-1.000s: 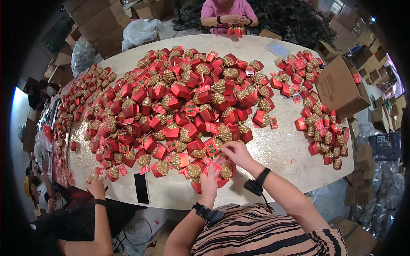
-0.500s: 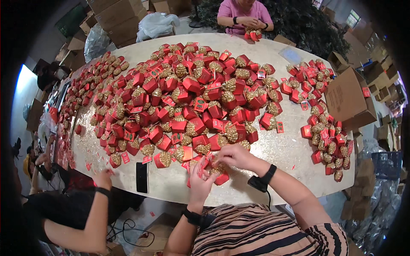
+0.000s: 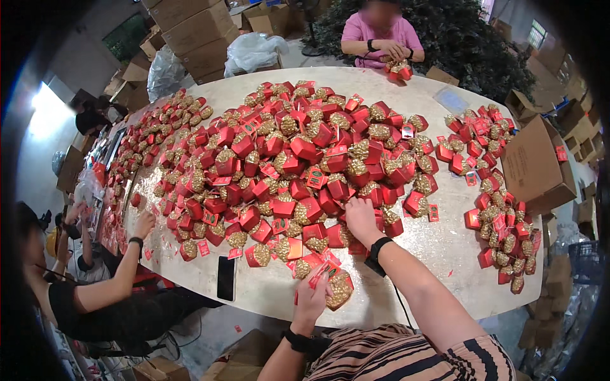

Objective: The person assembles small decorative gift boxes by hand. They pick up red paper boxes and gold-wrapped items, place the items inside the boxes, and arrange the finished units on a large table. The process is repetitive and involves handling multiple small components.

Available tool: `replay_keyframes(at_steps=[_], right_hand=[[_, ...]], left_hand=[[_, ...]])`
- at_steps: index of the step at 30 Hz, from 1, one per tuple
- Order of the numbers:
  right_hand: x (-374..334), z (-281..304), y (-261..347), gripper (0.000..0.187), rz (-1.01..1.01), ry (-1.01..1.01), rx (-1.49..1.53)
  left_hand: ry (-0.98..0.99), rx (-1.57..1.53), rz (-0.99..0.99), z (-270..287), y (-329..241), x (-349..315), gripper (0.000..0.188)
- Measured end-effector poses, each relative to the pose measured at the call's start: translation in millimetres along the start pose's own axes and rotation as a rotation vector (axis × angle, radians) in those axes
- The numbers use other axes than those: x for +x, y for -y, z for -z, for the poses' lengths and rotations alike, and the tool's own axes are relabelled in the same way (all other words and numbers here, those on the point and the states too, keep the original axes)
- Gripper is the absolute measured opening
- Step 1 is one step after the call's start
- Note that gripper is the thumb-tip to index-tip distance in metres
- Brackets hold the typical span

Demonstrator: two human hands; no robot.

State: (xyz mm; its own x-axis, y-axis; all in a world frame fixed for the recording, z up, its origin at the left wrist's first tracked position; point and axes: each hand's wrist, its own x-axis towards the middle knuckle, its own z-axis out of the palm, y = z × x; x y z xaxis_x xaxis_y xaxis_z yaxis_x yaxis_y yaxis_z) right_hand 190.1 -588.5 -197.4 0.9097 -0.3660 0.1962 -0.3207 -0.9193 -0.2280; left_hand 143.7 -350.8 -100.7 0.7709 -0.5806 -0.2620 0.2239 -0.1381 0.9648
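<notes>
Left hand (image 3: pixel 309 300) — gold-and-red ornament (image 3: pixel 340 290) just to its right.

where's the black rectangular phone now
In the head view, the black rectangular phone lies at the near edge of the pale table, left of the person's left hand, below the heap of red-and-gold ornaments.

heaped ornaments (image 3: pixel 304 149) lie on the table (image 3: pixel 438 251), phone (image 3: pixel 226 278) before them, carton (image 3: pixel 535 165) right.
</notes>
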Motion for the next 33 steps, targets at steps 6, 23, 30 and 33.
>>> replay_keyframes(at_steps=[6,23,30,33], right_hand=[[-10,36,-35,0.011,-0.397,0.397,1.358],[-91,169,-1,0.074,-0.036,0.127,1.303],[-112,192,-14,0.032,0.352,-0.270,0.463],[-117,197,-26,0.028,0.441,-0.324,0.409]], left_hand=[[-0.067,-0.322,0.087,-17,-19,19,0.032],[0.033,-0.300,0.103,-64,-49,32,0.010],[0.153,-0.359,0.105,-80,-61,11,0.015],[0.178,-0.373,0.090,-85,-64,4,0.016]])
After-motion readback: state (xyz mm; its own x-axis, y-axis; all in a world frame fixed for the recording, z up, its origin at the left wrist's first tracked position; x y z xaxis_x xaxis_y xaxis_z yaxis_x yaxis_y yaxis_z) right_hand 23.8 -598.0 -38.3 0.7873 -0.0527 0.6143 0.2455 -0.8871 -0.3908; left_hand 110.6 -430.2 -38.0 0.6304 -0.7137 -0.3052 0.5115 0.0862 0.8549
